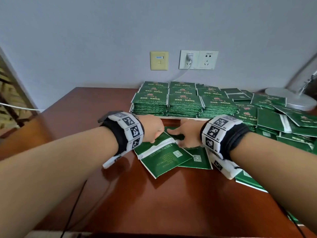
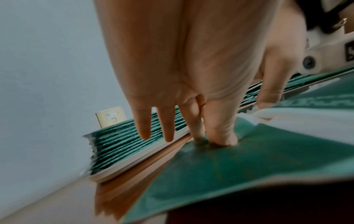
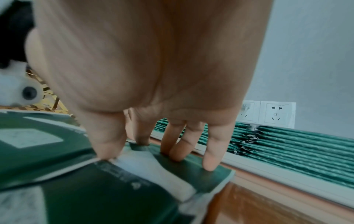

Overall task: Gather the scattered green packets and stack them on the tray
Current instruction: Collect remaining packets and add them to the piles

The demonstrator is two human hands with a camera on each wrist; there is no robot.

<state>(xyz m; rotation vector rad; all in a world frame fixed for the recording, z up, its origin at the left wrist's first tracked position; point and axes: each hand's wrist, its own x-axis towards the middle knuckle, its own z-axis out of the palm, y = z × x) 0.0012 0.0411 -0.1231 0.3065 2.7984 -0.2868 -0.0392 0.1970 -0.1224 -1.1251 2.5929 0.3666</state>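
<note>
A loose pile of green packets (image 1: 164, 157) lies on the brown table just in front of the white tray (image 1: 171, 117). The tray carries neat stacks of green packets (image 1: 184, 102). My left hand (image 1: 158, 136) pinches the top packet (image 2: 249, 159) of the loose pile between thumb and index finger (image 2: 197, 130), and the other fingers stay straight. My right hand (image 1: 180, 134) rests on the same pile with straight fingers (image 3: 210, 159) and the thumb pressing down. The tray rim (image 3: 268, 168) sits just beyond the fingertips.
Many more green packets (image 1: 277, 121) lie scattered over the right side of the table. A silver lamp base (image 1: 291, 98) stands at the back right. Wall sockets (image 1: 199, 60) with a plugged cable are behind the tray. A black wire (image 1: 72, 212) hangs at the near left.
</note>
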